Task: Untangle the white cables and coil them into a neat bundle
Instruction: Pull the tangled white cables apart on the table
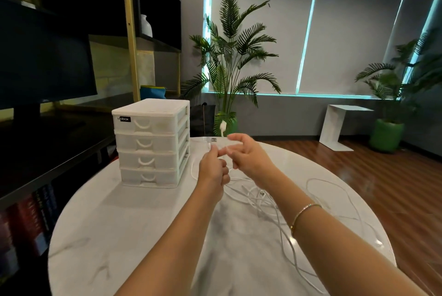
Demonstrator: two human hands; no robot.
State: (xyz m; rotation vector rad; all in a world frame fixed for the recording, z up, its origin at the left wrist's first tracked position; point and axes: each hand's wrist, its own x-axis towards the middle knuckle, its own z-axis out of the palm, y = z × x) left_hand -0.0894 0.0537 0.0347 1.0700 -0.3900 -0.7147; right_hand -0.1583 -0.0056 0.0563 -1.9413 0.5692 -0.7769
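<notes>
Your two hands met above the far side of the round white marble table (114, 231), at the centre of the frame. Your left hand (213, 170) was clenched around a strand of the white cables (260, 200), its fingers curled into a fist. Your right hand (246, 154), a thin bracelet (301, 213) on its forearm, pinched the same cable near its end, the remaining fingers spread loosely; a white plug (223, 125) stood just above your fingertips. The rest of the cables lay loose and tangled on the tabletop below and to the right of your hands, looping toward the table's right edge. A white four-drawer plastic organiser (150, 142) stood on the table just left of your hands. A potted palm (229, 61) rose behind, before the shaded windows.
</notes>
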